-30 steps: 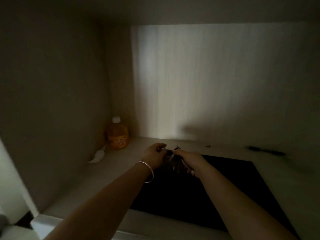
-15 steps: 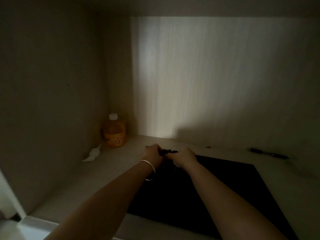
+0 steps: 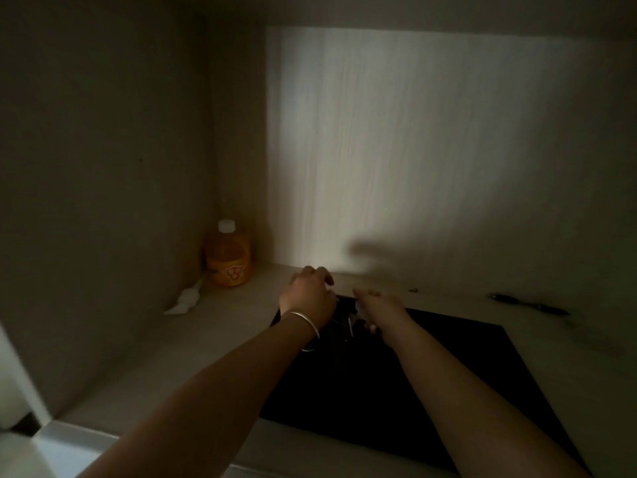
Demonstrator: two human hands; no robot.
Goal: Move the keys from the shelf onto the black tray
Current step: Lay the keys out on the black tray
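Observation:
The keys point(image 3: 349, 324) show as dim metal pieces low over the far-left corner of the black tray point(image 3: 465, 367), which lies on the shelf. My right hand point(image 3: 379, 307) is curled just right of the keys, fingers closed at their top. Just left of the keys is my left hand point(image 3: 306, 298), a bracelet on its wrist. Its fingers are bent and a small gap separates the two hands. The dark hides whether the left fingers still touch the keys.
An orange bottle point(image 3: 229, 260) with a white cap stands in the back-left corner, a small white object point(image 3: 186, 300) in front of it. A dark pen point(image 3: 529, 304) lies behind the tray at the right, and a tiny item point(image 3: 413, 290) sits near the back wall.
Both hands came down toward the tray's far-left corner with the keys. In the last half second they drew slightly apart, the left hand shifting left.

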